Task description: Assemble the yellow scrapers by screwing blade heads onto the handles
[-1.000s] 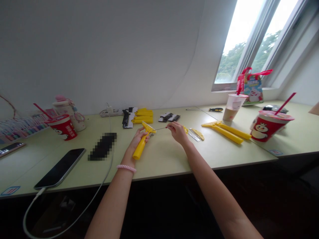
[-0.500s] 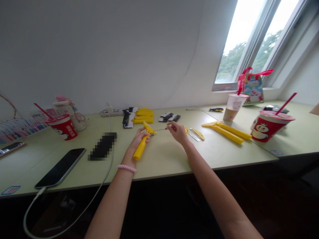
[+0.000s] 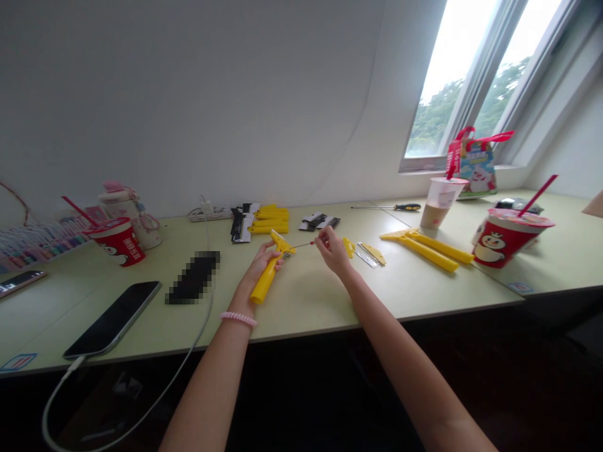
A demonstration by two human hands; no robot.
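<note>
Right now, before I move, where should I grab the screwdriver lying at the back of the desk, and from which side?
Take the screwdriver by its black-and-yellow handle, coming down from above on the near side with your right hand. The handle is the thick end and lies flat, its thin shaft pointing left; the plastic cup stands just past the handle's right end, so that side looks tighter.

The thin metal rod (image 3: 301,244) — too small to make out; the dark rectangular object (image 3: 193,277) — pixelated beyond naming.
</note>
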